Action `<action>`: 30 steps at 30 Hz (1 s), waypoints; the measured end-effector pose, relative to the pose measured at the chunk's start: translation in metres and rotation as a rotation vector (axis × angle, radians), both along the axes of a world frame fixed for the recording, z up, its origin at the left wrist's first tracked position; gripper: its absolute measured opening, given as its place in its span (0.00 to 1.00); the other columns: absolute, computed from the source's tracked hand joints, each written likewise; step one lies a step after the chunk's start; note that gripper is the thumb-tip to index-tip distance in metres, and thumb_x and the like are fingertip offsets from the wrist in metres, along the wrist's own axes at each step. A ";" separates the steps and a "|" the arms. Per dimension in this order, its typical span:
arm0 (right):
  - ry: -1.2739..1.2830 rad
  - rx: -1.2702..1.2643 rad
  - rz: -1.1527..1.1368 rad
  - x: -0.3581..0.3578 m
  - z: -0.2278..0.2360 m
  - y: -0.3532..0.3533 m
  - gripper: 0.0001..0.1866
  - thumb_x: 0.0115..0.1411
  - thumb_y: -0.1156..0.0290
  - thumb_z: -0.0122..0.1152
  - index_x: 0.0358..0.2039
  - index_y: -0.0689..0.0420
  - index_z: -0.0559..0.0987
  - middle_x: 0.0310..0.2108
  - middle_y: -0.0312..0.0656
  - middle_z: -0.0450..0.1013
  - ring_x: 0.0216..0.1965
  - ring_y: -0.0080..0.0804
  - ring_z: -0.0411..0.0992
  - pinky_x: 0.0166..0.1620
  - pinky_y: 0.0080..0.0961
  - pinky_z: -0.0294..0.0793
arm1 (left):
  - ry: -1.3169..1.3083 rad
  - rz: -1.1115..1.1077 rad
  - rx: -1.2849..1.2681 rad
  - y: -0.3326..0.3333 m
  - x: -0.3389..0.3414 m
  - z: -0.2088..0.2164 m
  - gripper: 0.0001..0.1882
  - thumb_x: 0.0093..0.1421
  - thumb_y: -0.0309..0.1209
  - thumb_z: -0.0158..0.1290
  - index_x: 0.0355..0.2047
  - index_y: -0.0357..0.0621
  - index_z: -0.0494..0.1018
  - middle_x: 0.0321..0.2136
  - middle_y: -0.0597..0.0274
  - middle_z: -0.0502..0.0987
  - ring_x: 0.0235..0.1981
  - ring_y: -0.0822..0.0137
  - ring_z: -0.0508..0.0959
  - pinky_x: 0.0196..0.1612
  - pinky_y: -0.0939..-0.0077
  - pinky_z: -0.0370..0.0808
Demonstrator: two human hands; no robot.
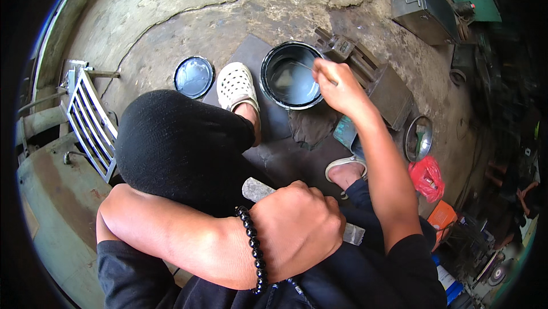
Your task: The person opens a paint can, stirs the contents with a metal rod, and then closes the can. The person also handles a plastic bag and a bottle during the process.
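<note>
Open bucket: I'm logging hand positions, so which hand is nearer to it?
Right. The right hand is by the right rim of the open bucket; the left hand is apart from it, lower in view, closed around a grey bar.

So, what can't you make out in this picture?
All in the head view:
- The middle of the grey bar: covered by the left hand.
- The held end of the thin rod: hidden in the grip of the right hand.
- What fills the red plastic bag: mostly hidden by its folds.
- The person at far right: blurred, in shadow.
</note>
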State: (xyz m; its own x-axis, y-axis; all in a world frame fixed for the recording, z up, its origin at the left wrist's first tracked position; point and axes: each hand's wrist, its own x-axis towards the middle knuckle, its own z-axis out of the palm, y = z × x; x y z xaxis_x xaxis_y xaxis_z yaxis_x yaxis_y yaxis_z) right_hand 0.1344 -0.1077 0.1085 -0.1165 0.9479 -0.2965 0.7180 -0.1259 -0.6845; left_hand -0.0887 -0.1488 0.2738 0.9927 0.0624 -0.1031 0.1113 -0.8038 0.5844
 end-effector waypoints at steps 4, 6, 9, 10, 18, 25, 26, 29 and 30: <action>0.116 -0.040 0.091 0.005 -0.003 0.002 0.06 0.56 0.78 0.46 0.30 0.65 0.73 0.23 0.52 0.72 0.29 0.43 0.75 0.35 0.37 0.72 | 0.005 -0.021 -0.010 0.001 0.001 0.001 0.08 0.53 0.32 0.52 0.27 0.40 0.75 0.21 0.63 0.73 0.26 0.67 0.78 0.30 0.77 0.75; 0.166 0.121 -0.009 0.006 -0.005 0.002 0.06 0.56 0.78 0.47 0.30 0.65 0.72 0.23 0.52 0.72 0.28 0.43 0.73 0.35 0.35 0.72 | -0.015 -0.009 0.011 0.001 0.001 0.000 0.08 0.53 0.32 0.52 0.26 0.40 0.75 0.21 0.63 0.73 0.26 0.67 0.78 0.30 0.77 0.75; -0.129 -0.078 0.342 0.006 -0.005 0.002 0.05 0.57 0.77 0.47 0.30 0.65 0.72 0.25 0.50 0.73 0.29 0.41 0.74 0.35 0.34 0.73 | -0.003 -0.003 0.023 0.001 0.000 0.001 0.08 0.53 0.32 0.52 0.26 0.40 0.75 0.21 0.63 0.73 0.26 0.68 0.78 0.29 0.77 0.74; 0.016 -0.036 0.225 0.005 -0.005 0.004 0.05 0.56 0.78 0.47 0.30 0.65 0.72 0.25 0.51 0.73 0.29 0.42 0.74 0.35 0.35 0.73 | 0.000 -0.010 0.017 0.001 0.000 0.001 0.08 0.53 0.32 0.52 0.26 0.40 0.75 0.21 0.63 0.73 0.26 0.68 0.77 0.29 0.77 0.74; 0.125 -0.119 0.036 -0.001 -0.001 0.014 0.06 0.56 0.79 0.46 0.30 0.65 0.73 0.26 0.49 0.75 0.29 0.39 0.76 0.36 0.34 0.73 | 0.002 0.014 0.016 0.000 -0.002 0.001 0.08 0.53 0.33 0.52 0.24 0.42 0.76 0.22 0.63 0.74 0.26 0.68 0.77 0.29 0.77 0.74; 0.153 -0.183 0.033 0.003 -0.002 0.009 0.06 0.57 0.78 0.47 0.30 0.65 0.72 0.24 0.51 0.72 0.26 0.37 0.73 0.34 0.34 0.73 | 0.023 0.017 0.040 0.000 -0.004 0.002 0.08 0.53 0.33 0.52 0.24 0.42 0.76 0.22 0.64 0.73 0.26 0.68 0.77 0.29 0.77 0.73; 0.100 -0.096 -0.031 0.004 -0.001 0.010 0.06 0.58 0.78 0.45 0.30 0.66 0.71 0.23 0.47 0.72 0.27 0.34 0.74 0.34 0.33 0.74 | 0.030 0.017 0.022 0.001 -0.005 0.002 0.08 0.53 0.33 0.52 0.24 0.42 0.76 0.22 0.64 0.73 0.26 0.68 0.77 0.29 0.77 0.73; -0.009 -0.131 0.094 0.002 -0.001 0.014 0.06 0.59 0.79 0.43 0.29 0.64 0.71 0.24 0.38 0.72 0.27 0.27 0.73 0.34 0.28 0.74 | 0.036 0.027 0.017 -0.001 -0.005 0.001 0.08 0.53 0.33 0.52 0.24 0.42 0.76 0.21 0.64 0.73 0.26 0.68 0.77 0.28 0.77 0.73; 0.082 -0.280 0.129 0.002 0.000 0.015 0.06 0.59 0.79 0.43 0.29 0.63 0.71 0.24 0.38 0.72 0.27 0.27 0.73 0.33 0.27 0.74 | 0.021 0.031 0.020 -0.001 -0.005 0.002 0.09 0.53 0.33 0.52 0.24 0.42 0.76 0.21 0.64 0.73 0.26 0.68 0.76 0.28 0.77 0.73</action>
State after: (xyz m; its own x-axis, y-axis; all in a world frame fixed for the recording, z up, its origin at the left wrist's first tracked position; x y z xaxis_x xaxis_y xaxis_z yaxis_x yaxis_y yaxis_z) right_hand 0.1364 -0.0922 0.1082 -0.2645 0.8069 -0.5282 0.6840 -0.2292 -0.6926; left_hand -0.0939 -0.1497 0.2754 0.9879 0.0958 -0.1221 0.1486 -0.8113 0.5654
